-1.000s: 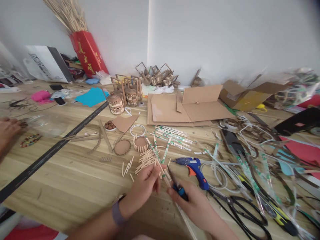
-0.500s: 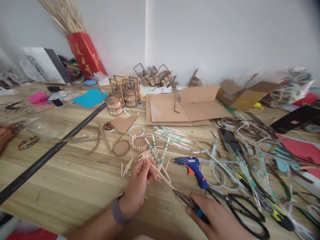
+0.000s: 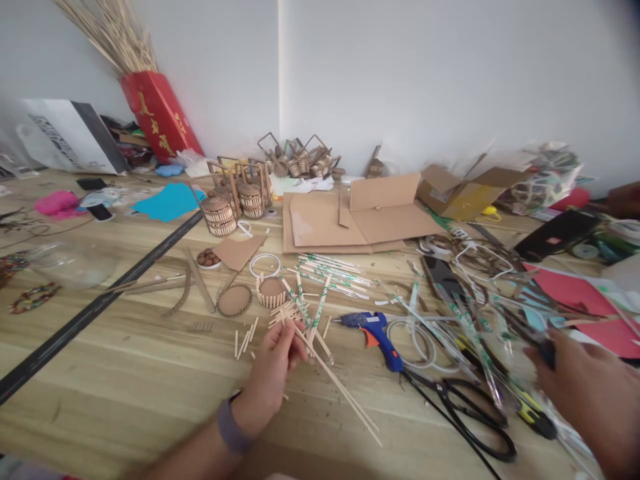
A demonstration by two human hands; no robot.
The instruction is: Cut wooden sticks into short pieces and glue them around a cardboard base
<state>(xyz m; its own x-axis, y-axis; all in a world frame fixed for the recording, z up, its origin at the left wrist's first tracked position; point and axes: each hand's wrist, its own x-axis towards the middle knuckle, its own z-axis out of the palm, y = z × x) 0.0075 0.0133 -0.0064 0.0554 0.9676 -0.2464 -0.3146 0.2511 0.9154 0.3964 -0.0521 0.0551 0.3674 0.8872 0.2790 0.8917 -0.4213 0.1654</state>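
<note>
My left hand (image 3: 275, 357), a band on its wrist, pinches two thin wooden sticks (image 3: 345, 393) that slant down to the right. Beneath its fingertips lies a heap of short cut stick pieces (image 3: 287, 313), with more short pieces (image 3: 245, 339) to the left. Past the heap stands a small ring of upright sticks (image 3: 271, 292), beside a round cardboard disc with a braided rim (image 3: 234, 301). Far to the right, my right hand (image 3: 575, 380) is closed around dark-handled pliers (image 3: 530, 333), above strips and tools. Their jaws are blurred.
A blue glue gun (image 3: 373, 327) and black scissors (image 3: 465, 407) lie between my hands. Wrapped chopsticks (image 3: 335, 272), flattened cardboard (image 3: 325, 223) and small lidded baskets (image 3: 220, 215) stand or lie farther back. A clear bowl (image 3: 73, 263) is left; another person's hand (image 3: 625, 200) shows at far right.
My right hand has moved the pliers off the sticks and away to the right. My left hand keeps its pinch on the sticks. The view has shifted slightly right.
</note>
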